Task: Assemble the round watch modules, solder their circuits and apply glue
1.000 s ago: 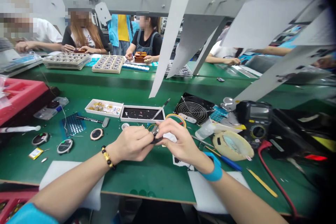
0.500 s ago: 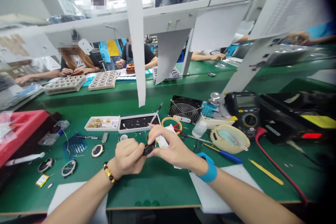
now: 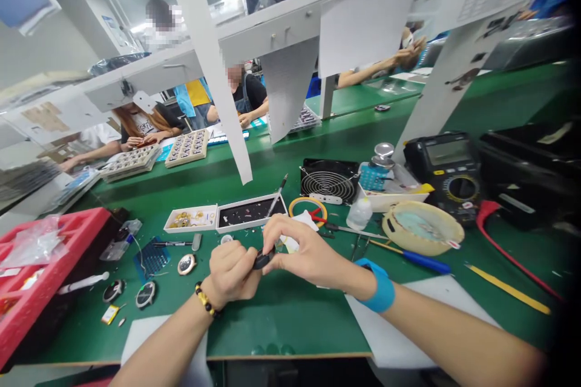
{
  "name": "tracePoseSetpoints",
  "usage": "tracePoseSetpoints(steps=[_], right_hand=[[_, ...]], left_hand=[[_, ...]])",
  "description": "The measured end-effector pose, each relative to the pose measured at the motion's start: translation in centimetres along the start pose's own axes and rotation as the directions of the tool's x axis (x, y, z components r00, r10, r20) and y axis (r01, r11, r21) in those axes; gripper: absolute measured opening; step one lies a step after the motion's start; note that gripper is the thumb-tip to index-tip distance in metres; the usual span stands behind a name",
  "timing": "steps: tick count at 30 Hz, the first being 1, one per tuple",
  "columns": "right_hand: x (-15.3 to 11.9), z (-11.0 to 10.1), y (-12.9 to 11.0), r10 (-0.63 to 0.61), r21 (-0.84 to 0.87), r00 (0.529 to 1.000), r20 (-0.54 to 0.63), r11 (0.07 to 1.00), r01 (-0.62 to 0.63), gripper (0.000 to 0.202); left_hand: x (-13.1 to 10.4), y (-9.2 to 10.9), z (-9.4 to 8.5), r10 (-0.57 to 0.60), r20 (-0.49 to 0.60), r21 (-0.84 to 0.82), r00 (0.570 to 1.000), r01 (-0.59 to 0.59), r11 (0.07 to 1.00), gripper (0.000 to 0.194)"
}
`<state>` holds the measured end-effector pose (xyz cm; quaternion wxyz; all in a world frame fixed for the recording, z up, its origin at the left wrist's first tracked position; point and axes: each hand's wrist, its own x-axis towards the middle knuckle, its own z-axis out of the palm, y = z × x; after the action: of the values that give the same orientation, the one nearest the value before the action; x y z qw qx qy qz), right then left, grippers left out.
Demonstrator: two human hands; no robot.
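Between my two hands is a small, dark, rounded part (image 3: 263, 259), possibly a watch case, held above the green bench. My left hand (image 3: 232, 272) is closed with thumb and fingers on its left side. The thumb and curved fingers of my right hand (image 3: 303, 251) pinch its other side. Fingers cover much of the part, so its exact kind is unclear. To the left lie a gold-rimmed watch case (image 3: 186, 264), a silver watch case (image 3: 146, 295) and a darker one (image 3: 113, 291). A small battery (image 3: 110, 314) sits in front of them.
Behind my hands stand a white tray (image 3: 222, 228) of small parts and a black fan (image 3: 330, 180). A multimeter (image 3: 442, 169), a cream bowl (image 3: 424, 227) and a blue-handled tool (image 3: 424, 262) are on the right. A red crate (image 3: 91, 224) is left. Co-workers sit opposite.
The view has tilted and shifted, so bench items appear farther right. Both hands keep their hold on the dark part. Across the bench at right, a co-worker's hand has risen.
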<state>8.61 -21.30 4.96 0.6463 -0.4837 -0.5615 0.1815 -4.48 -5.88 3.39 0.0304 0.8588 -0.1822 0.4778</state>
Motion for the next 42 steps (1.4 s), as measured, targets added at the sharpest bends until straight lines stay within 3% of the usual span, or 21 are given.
tracePoseSetpoints(steps=[4, 7, 11, 13, 14, 17, 21, 25, 28, 32, 42], right_hand=[[0.1, -0.1, 0.6, 0.071, 0.032, 0.997, 0.016, 0.997, -0.072, 0.019], [0.3, -0.2, 1.4, 0.169, 0.065, 0.985, 0.011, 0.983, -0.17, 0.021], [0.6, -0.3, 2.7, 0.333, 0.203, 0.943, 0.017, 0.922, -0.33, 0.033], [0.7, -0.3, 3.2, 0.396, 0.218, 0.918, -0.033, 0.899, -0.38, 0.037], [0.7, -0.3, 3.4, 0.42, 0.209, 0.904, -0.08, 0.894, -0.397, 0.039], [0.7, 0.0, 4.0, 0.456, 0.181, 0.863, -0.218, 0.888, -0.424, 0.04], [0.6, 0.4, 4.3, 0.464, 0.191, 0.854, -0.238, 0.884, -0.427, 0.043], [0.7, -0.1, 4.0, 0.513, 0.349, 0.855, -0.083, 0.818, -0.457, 0.047], [0.9, -0.5, 4.0, 0.489, 0.384, 0.872, -0.021, 0.809, -0.445, 0.052], [0.9, -0.6, 4.1, 0.423, 0.342, 0.905, -0.028, 0.855, -0.389, 0.053], [0.8, -1.8, 2.5, 0.321, 0.164, 0.946, 0.039, 0.932, -0.323, 0.051]], left_hand=[[0.4, 0.2, -0.1, -0.027, 0.027, -0.039, 0.999, 0.028, 0.999, 0.009], [0.6, 0.3, 0.0, -0.16, 0.076, -0.087, 0.984, 0.166, 0.982, 0.008], [0.4, 0.1, 0.7, -0.413, 0.155, -0.173, 0.897, 0.436, 0.883, 0.02], [0.2, -0.2, 1.1, -0.494, 0.162, -0.202, 0.854, 0.519, 0.831, 0.01], [0.1, -0.3, 1.3, -0.51, 0.166, -0.196, 0.844, 0.535, 0.822, 0.02], [-0.2, -0.6, 1.6, -0.487, 0.194, -0.082, 0.851, 0.509, 0.857, 0.052], [-0.5, -0.9, 1.6, -0.459, 0.194, 0.06, 0.867, 0.457, 0.888, 0.047], [-0.4, -1.3, 1.5, -0.517, 0.201, -0.048, 0.832, 0.535, 0.843, 0.051], [-0.1, -1.4, 1.5, -0.486, 0.196, -0.119, 0.852, 0.512, 0.851, 0.051], [0.1, -1.4, 1.4, -0.399, 0.169, -0.126, 0.901, 0.421, 0.898, 0.049], [-0.1, -1.0, 1.1, -0.39, 0.189, -0.314, 0.901, 0.432, 0.846, 0.052]])
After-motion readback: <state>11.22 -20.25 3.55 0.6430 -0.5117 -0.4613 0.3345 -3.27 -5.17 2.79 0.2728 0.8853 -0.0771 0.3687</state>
